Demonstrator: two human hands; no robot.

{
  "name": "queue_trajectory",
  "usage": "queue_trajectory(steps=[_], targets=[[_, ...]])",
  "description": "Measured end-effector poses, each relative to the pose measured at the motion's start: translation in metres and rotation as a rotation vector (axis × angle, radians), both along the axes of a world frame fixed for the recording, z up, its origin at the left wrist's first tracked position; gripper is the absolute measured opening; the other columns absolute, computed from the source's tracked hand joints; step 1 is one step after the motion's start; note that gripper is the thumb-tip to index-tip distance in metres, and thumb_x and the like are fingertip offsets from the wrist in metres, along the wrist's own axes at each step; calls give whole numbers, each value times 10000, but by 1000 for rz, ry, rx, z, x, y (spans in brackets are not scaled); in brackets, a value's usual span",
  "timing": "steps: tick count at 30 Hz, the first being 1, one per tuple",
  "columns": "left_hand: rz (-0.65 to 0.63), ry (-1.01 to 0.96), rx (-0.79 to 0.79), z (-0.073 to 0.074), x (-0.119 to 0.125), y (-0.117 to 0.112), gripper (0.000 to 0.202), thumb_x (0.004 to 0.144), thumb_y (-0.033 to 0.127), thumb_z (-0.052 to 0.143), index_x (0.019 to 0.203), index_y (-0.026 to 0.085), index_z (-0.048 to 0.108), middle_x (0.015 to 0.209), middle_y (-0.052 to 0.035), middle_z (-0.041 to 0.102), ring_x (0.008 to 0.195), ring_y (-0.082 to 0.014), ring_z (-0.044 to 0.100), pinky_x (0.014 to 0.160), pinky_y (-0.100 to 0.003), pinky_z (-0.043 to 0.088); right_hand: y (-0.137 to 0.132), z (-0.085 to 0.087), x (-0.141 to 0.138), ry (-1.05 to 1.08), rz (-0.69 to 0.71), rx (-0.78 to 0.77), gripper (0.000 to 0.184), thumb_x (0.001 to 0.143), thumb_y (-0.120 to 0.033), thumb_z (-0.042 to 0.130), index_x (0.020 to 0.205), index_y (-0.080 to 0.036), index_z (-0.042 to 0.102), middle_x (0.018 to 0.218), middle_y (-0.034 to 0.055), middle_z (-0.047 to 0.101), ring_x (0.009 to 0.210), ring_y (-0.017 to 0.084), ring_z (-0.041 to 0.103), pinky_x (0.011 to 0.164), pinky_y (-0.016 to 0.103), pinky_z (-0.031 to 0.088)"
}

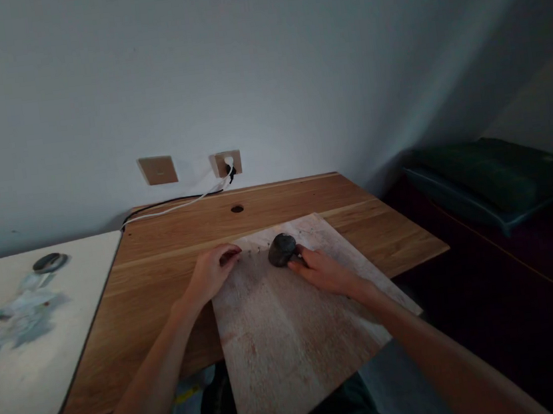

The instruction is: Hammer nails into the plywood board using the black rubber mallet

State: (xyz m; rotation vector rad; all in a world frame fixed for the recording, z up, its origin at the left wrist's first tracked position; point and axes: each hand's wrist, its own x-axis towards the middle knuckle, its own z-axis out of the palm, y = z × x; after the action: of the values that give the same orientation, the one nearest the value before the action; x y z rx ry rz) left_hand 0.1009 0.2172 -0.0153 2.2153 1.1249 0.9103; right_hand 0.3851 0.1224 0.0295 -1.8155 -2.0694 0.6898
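Note:
A dark grey, rounded lump (282, 250), stone-like or clay-like, sits on the far part of a pale, mottled board (293, 339). My right hand (322, 272) grips the lump's right side between thumb and fingers. Over the board's far left corner, my left hand (216, 271) has its thumb and fingertips brought together in a pinch. Whatever they hold, if anything, is too small to make out. Several tiny dark specks (259, 248) lie on the board between my left fingertips and the lump.
Beneath the board is a wooden desk (153, 316), which the board overhangs toward me. A white table (34, 371) at left bears a roll of tape (50, 262) and crumpled plastic (27, 308). Cables (170, 208) run to a wall socket (227, 164). Dark green cushions (499, 173) lie at right.

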Motion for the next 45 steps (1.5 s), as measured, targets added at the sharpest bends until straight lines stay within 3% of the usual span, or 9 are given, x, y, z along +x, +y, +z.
queue_trajectory(steps=[9, 14, 21, 28, 33, 36, 39, 42, 45], targets=[[21, 95, 117, -3, 0, -5, 180, 938, 135, 636, 1041, 209, 764, 1063, -69, 807, 968, -238, 764, 946, -404, 598, -1, 1, 0, 14, 8, -2, 231, 1043, -288, 520, 1196, -172, 648, 995, 131, 801, 945, 282, 764, 772, 321, 512], [-52, 120, 109, -4, 0, -4, 149, 953, 164, 649, 1011, 229, 770, 1058, -59, 804, 1017, -246, 750, 977, -412, 580, 0, -1, 1, 20, -2, -2, 221, 1034, -281, 536, 1183, -166, 652, 1010, 138, 793, 965, 287, 758, 776, 323, 507], [-5, 30, 9, -6, 1, -3, 260, 910, 161, 631, 1144, 225, 726, 1023, -47, 809, 916, -228, 767, 909, -380, 595, 1, 16, -22, 54, 24, -13, 162, 1035, -274, 563, 1131, -183, 655, 735, 30, 721, 737, 218, 711, 648, 287, 460], [46, -30, -57, -6, 2, -4, 471, 851, 163, 674, 1318, 198, 621, 923, -27, 793, 791, -207, 753, 775, -334, 587, 27, 28, -67, 60, 56, 28, 204, 1049, -306, 573, 1184, -175, 651, 1062, 137, 791, 978, 273, 737, 755, 305, 466], [50, -32, -70, -7, 2, -3, 556, 814, 115, 672, 1360, 190, 598, 895, -22, 788, 787, -214, 756, 756, -327, 585, 30, 26, -75, 79, 42, -8, 195, 1042, -306, 587, 1157, -166, 659, 1044, 157, 787, 989, 294, 736, 771, 318, 469], [29, -47, -70, -8, 0, -2, 544, 824, 121, 662, 1358, 205, 598, 908, -25, 796, 808, -221, 767, 780, -340, 597, 31, 24, -74, 160, 9, -25, 130, 1024, -279, 617, 1109, -186, 649, 987, 120, 775, 937, 258, 730, 759, 303, 476], [9, -45, -73, -8, 0, -2, 523, 831, 128, 655, 1345, 214, 601, 926, -26, 801, 832, -223, 773, 818, -361, 607, 26, 18, -67, 306, -40, -97, 91, 977, -274, 681, 981, -204, 623, 771, 27, 711, 636, 173, 673, 607, 267, 471], [10, -36, -64, -7, 1, -2, 445, 868, 158, 651, 1310, 201, 620, 922, -30, 798, 845, -222, 773, 840, -367, 611, 6, 9, -52, 532, -138, -163, 213, 1020, -424, 587, 963, -219, 583, 682, -23, 644, 443, 127, 564, 447, 247, 432], [15, -15, -39, -5, 2, -3, 399, 881, 153, 652, 1276, 208, 644, 942, -29, 795, 877, -216, 773, 870, -360, 607, -25, 0, -28, 774, -277, -131, 387, 1037, -579, 452, 1006, -218, 591, 795, 31, 685, 540, 155, 643, 456, 265, 488]])
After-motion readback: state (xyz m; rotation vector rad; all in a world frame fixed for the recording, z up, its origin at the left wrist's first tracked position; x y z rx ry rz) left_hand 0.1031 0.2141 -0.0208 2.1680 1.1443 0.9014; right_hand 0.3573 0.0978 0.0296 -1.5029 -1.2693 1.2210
